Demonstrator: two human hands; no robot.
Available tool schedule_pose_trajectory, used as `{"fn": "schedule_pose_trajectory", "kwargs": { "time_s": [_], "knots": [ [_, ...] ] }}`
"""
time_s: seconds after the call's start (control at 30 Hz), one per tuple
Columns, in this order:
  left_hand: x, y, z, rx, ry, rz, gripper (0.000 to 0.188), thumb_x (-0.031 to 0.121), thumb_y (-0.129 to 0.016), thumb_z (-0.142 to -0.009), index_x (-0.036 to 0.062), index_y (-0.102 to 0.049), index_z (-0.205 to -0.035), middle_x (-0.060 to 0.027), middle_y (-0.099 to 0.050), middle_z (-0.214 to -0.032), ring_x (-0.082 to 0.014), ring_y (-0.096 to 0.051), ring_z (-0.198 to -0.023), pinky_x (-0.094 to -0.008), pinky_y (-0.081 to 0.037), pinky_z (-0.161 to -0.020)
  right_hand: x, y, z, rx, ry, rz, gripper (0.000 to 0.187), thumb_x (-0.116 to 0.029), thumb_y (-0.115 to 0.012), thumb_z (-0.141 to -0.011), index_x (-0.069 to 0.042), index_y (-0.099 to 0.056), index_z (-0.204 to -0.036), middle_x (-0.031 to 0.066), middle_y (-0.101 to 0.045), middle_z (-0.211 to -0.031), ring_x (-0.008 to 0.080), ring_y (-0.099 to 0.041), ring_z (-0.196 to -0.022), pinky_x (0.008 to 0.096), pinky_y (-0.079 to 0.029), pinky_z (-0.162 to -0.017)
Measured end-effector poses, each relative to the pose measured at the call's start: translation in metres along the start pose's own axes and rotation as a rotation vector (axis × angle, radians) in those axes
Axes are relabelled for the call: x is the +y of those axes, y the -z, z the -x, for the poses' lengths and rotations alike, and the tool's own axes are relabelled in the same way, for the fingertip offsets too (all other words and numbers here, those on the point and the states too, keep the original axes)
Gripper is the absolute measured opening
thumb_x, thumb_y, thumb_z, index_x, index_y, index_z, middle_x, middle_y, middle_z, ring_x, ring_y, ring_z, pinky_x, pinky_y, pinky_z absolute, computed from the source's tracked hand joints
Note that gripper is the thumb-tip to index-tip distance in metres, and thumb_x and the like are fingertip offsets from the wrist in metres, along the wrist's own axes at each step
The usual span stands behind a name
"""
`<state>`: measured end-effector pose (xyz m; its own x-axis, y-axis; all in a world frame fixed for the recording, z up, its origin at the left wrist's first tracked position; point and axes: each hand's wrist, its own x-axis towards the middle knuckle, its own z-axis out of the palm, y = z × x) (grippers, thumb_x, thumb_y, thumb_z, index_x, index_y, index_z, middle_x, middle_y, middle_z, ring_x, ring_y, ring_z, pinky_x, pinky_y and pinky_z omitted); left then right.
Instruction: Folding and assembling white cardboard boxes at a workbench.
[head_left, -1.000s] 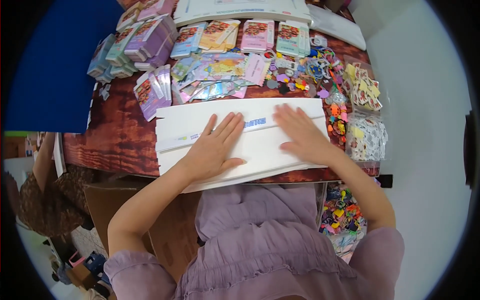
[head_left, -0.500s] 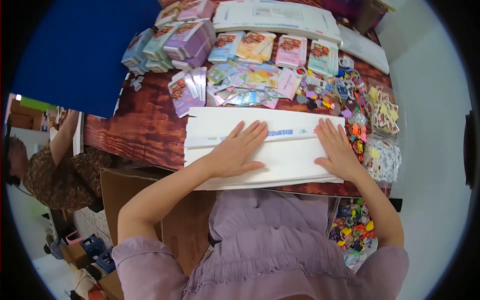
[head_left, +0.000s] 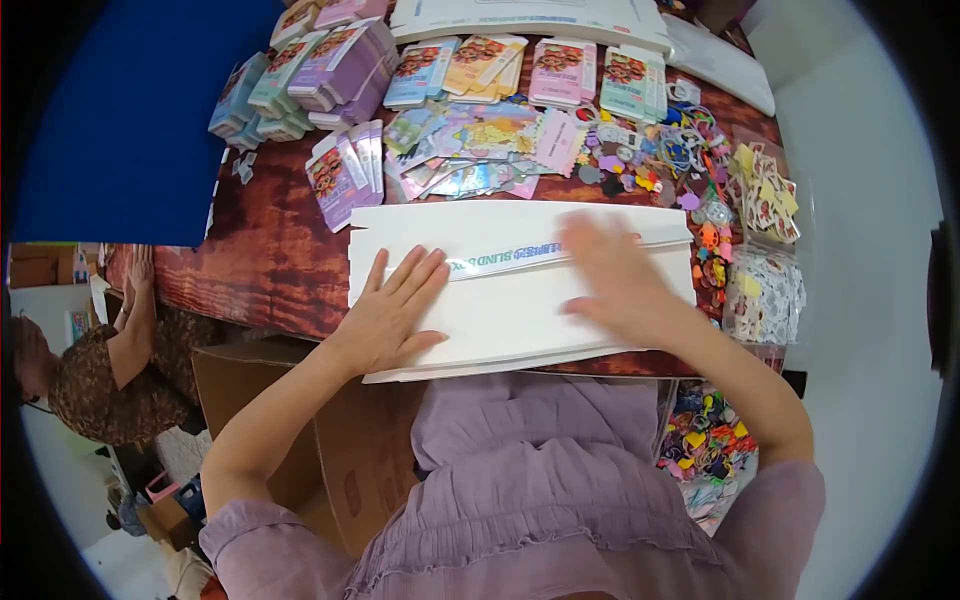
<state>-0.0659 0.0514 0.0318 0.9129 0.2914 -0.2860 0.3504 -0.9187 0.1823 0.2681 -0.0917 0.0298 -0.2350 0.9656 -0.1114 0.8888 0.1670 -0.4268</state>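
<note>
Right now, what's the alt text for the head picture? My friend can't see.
A person's left hand lies flat on white cardboard, with the blurred right hand over it. Beyond it, small boxes, cards and colourful charms sit on a reddish table.

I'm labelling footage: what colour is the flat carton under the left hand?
The flat carton is white with coloured print, best seen in the head view.

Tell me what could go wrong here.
The white cardboard lies close to the table's near edge, so it might slip off. Colourful charms crowd its right end; the right hand might knock them. The cardboard's far left corner nearly meets the fanned purple packs and could nudge them.
</note>
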Motion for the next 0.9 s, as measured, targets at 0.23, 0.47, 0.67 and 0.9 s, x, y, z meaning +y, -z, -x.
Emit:
{"fn": "schedule_pose_trajectory", "kwargs": {
  "time_s": [0.23,0.47,0.67,0.9],
  "knots": [
    [-0.004,-0.007,0.004,0.073,0.032,0.0,0.083,0.057,-0.049,-0.101,0.005,-0.025,-0.162,-0.0121,-0.024,-0.17,-0.0322,-0.017,-0.158,-0.0591,-0.007,-0.126,-0.015,-0.026,-0.027,0.047,0.191,0.032,0.087,-0.042,-0.071,-0.09,0.001,-0.034,-0.156,0.0193,-0.029,-0.166,0.031,-0.021,-0.157,0.0528,-0.015,-0.127],
    [-0.002,-0.008,-0.018,0.437,-0.029,0.144,0.052,0.018,-0.064,-0.094,0.0035,-0.051,-0.143,-0.0141,-0.055,-0.144,-0.0352,-0.051,-0.132,-0.0482,-0.041,-0.11,-0.037,-0.002,-0.003,-0.002,0.106,0.035,0.083,-0.046,-0.066,-0.093,-0.001,-0.035,-0.156,0.0184,-0.029,-0.167,0.0344,-0.021,-0.157,0.056,-0.014,-0.126],
    [-0.015,0.013,-0.029,0.411,0.041,0.104,0.013,0.007,-0.065,-0.09,0.0023,-0.065,-0.101,-0.0141,-0.065,-0.1,-0.0356,-0.064,-0.095,-0.0455,-0.053,-0.08,-0.061,-0.025,0.055,0.222,0.206,0.169,0.028,-0.017,-0.065,-0.087,-0.005,-0.065,-0.112,0.011,-0.066,-0.117,0.0308,-0.059,-0.118,0.0539,-0.04,-0.112],
    [0.024,0.057,0.02,0.599,0.301,0.416,0.01,0.003,-0.063,-0.091,-0.0011,-0.068,-0.098,-0.017,-0.063,-0.091,-0.0342,-0.064,-0.082,-0.0403,-0.05,-0.074,-0.054,0.042,0.039,0.613,0.196,0.399,0.015,-0.008,-0.063,-0.08,-0.004,-0.065,-0.094,0.0111,-0.066,-0.108,0.0311,-0.062,-0.112,0.0502,-0.046,-0.103]
  ]
}}
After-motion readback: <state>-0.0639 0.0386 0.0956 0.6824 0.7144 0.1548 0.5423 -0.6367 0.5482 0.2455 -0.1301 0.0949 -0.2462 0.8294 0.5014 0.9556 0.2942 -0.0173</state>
